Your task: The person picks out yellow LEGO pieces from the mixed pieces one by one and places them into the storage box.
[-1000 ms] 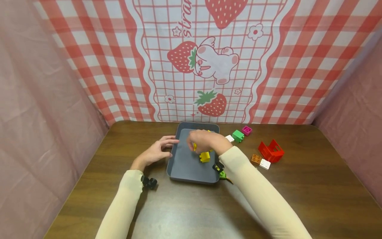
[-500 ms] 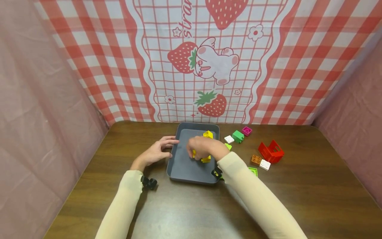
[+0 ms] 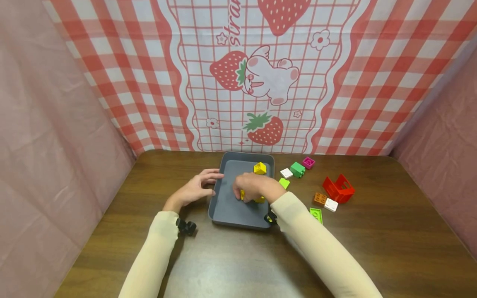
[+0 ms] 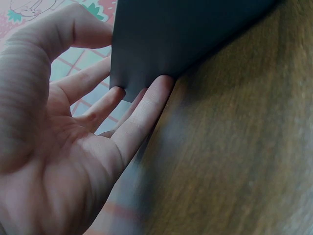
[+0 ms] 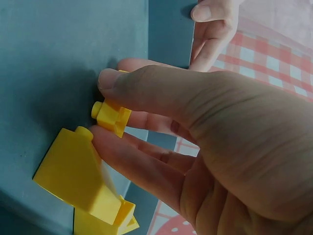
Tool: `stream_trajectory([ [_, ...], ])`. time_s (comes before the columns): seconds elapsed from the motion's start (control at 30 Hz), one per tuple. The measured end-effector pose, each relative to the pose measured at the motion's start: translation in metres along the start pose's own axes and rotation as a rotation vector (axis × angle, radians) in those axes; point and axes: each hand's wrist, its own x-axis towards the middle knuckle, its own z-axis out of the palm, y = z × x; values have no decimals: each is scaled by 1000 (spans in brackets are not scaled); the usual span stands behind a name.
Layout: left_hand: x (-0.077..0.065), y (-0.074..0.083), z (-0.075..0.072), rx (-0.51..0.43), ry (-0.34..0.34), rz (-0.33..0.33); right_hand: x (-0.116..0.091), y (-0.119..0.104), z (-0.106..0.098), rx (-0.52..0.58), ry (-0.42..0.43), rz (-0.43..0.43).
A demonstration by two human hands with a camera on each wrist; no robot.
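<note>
My right hand (image 3: 250,185) is over the dark grey tray (image 3: 232,215). Its thumb and fingers pinch a small yellow toy brick (image 5: 108,117), low near the tray floor in the right wrist view. Close by lies a larger yellow sloped brick (image 5: 73,171), touched or nearly touched by one finger; a further yellow piece (image 5: 95,224) shows past it. Another yellow brick (image 3: 259,168) sits toward the tray's back. On the left, my left hand (image 3: 193,189) rests its extended fingers against the tray's outer wall (image 4: 146,54), thumb at the rim.
Right of the tray lie a white tile (image 3: 286,173), a green brick (image 3: 297,169), a magenta brick (image 3: 308,162) and lime pieces (image 3: 316,215). Farther right are a brown brick (image 3: 319,198), a second white tile (image 3: 331,205) and a red frame-like piece (image 3: 339,189).
My right hand has come slightly nearer the front with the small yellow brick, beside the larger yellow one. The yellow brick at the back is now uncovered. My left hand stays put.
</note>
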Motion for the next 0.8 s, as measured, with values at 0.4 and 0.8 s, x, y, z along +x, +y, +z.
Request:
stream_trajectory([
  [0.4, 0, 4, 0, -18, -9, 7, -2, -3, 2, 3, 16, 27],
  [0.8, -1, 3, 0, 1, -13, 6, -3, -5, 4, -1, 24, 24],
])
